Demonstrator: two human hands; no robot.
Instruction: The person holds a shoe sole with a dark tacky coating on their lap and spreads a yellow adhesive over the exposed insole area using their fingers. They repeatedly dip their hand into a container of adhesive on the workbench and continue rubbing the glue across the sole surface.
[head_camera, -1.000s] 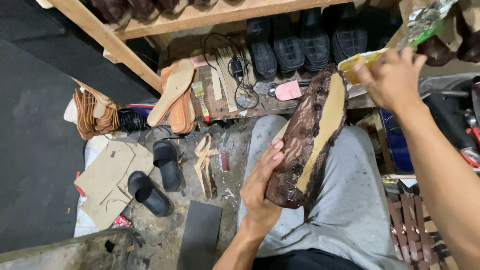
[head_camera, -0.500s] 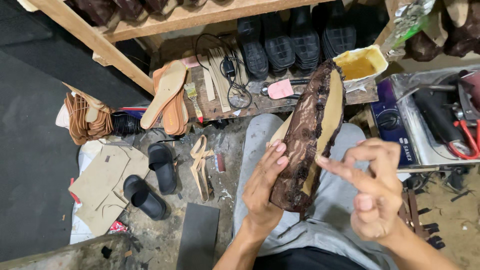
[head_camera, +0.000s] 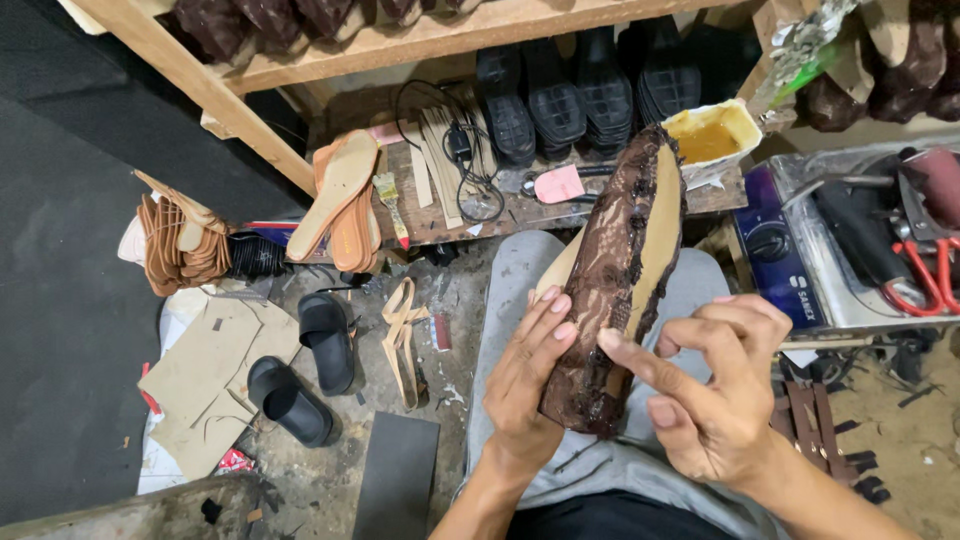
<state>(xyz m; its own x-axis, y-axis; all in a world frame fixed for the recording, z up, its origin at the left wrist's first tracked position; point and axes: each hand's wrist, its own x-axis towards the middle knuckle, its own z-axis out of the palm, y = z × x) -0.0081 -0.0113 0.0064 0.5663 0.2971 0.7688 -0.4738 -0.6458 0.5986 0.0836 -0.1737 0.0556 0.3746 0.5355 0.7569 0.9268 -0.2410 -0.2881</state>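
Head view, looking down over the lap.

Item 1: shoe upper (head_camera: 612, 290), dark brown lace-patterned, stretched over a tan insole and last. It sits above the knees, sole side up and tilted, toe end towards the bench; this likely keeps the tan bottom and the folded edge open to view and touch.

Item 2: left hand (head_camera: 525, 385). It grasps the shoe from the left, fingers laid flat along the lace side near the heel end, propping it at an angle.

Item 3: right hand (head_camera: 715, 395). It holds nothing; the fingers are loosely curled, the forefinger stretched out and its tip touching the lace edge near the heel, seemingly pressing or smoothing it.

Item 4: grey trousers (head_camera: 600, 460), beneath the shoe.

Item 5: bench (head_camera: 450, 225), low and wooden, ahead of the knees. At its right corner is a glue tub (head_camera: 712, 135), white with yellowish contents, within reach of the right hand. Near the middle lie a pink scrap (head_camera: 558, 183) and a black cable (head_camera: 462, 150). At the left edge are stacked tan insoles (head_camera: 345, 195) and a brush (head_camera: 390, 200).

Item 6: black soles (head_camera: 590, 85), in a row behind the bench.

Item 7: floor (head_camera: 450, 330) to the left holds two black sandals (head_camera: 310, 370), cardboard pieces (head_camera: 205, 385) and tan straps (head_camera: 400, 335).

Item 8: machine (head_camera: 850, 250), metal and blue, to the right.
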